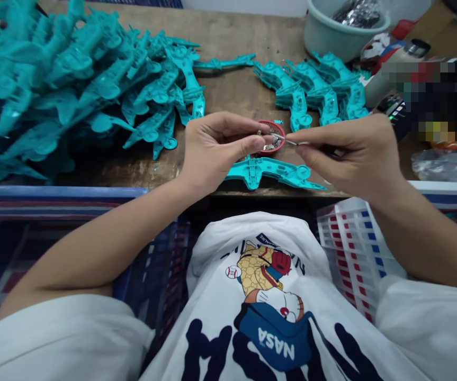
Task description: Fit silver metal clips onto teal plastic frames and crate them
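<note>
My left hand (pixel 212 151) is closed in a pinch, thumb and fingertips close together; whatever small piece they hold, if any, is too small to make out. Facing it, my right hand (pixel 355 151) pinches a thin metal rod (pixel 289 141) whose tip points at the left fingertips. Just behind and below the fingertips stands a small red basket (pixel 281 138) with small shiny metal parts (pixel 274 143) inside. A teal plastic part (pixel 276 170) with a long, pointed end lies at the table's front edge, beneath my hands.
A high heap of teal plastic parts (pixel 73 79) covers the table's left side. Several similar parts (pixel 319 92) lie in a row at right. Behind them are a pale green bucket (pixel 323 37), a bottle (pixel 391 71) and a clear plastic bag (pixel 446 166). A white plastic basket (pixel 341 243) stands below the edge.
</note>
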`<state>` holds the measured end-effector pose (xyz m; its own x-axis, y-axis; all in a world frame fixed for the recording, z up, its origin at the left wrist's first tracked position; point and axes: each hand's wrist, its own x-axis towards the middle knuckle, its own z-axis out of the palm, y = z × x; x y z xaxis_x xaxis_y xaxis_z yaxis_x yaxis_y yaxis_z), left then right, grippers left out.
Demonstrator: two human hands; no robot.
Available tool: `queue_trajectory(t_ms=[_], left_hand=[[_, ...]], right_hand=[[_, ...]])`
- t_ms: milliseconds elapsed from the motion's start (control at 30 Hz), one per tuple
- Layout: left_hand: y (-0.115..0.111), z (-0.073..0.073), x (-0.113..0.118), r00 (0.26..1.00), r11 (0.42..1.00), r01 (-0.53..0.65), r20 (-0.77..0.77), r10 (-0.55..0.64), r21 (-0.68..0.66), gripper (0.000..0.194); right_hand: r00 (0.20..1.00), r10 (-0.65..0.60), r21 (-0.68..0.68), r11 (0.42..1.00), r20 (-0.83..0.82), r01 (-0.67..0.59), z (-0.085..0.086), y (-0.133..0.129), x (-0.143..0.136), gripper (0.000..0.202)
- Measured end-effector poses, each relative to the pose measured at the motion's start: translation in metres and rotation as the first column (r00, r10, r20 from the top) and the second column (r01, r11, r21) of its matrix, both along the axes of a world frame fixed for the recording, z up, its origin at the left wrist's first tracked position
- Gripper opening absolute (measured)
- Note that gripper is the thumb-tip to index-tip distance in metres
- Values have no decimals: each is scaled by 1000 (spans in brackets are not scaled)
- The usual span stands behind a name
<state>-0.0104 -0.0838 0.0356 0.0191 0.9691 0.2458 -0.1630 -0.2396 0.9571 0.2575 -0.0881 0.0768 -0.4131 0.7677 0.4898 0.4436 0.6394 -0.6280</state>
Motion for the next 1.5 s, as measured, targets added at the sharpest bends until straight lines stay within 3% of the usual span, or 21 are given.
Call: queue_trajectory(t_ms=[200, 533, 833, 1000, 1200, 1500], left_hand=[[-2, -5, -6, 998, 1000, 5, -57, -5, -3, 31], [-3, -9, -5, 996, 999, -21, -87, 23, 27, 31], [-4, -7, -4, 996, 1000, -16, -91, 15, -15, 30], [-5, -9, -2, 992, 999, -46, -117, 47, 7, 33], [-6, -13, 2, 990, 995, -89, -103, 94, 54, 30], [-5, -11, 5, 994, 996, -81, -71, 79, -30, 21]], right_hand=[[999, -24, -49, 999, -30, 23, 2, -2, -3, 20], [998, 30, 222, 974, 50, -41, -4, -4, 0, 25], [998, 11, 228, 973, 60, -25, -8, -3, -3, 25], [999, 29, 170, 985, -34, -23, -20, -7, -16, 29], [986, -28, -21, 999, -167, 24, -43, -10, -32, 20], [929, -47, -197, 980, -368, -28, -65, -12, -45, 39]])
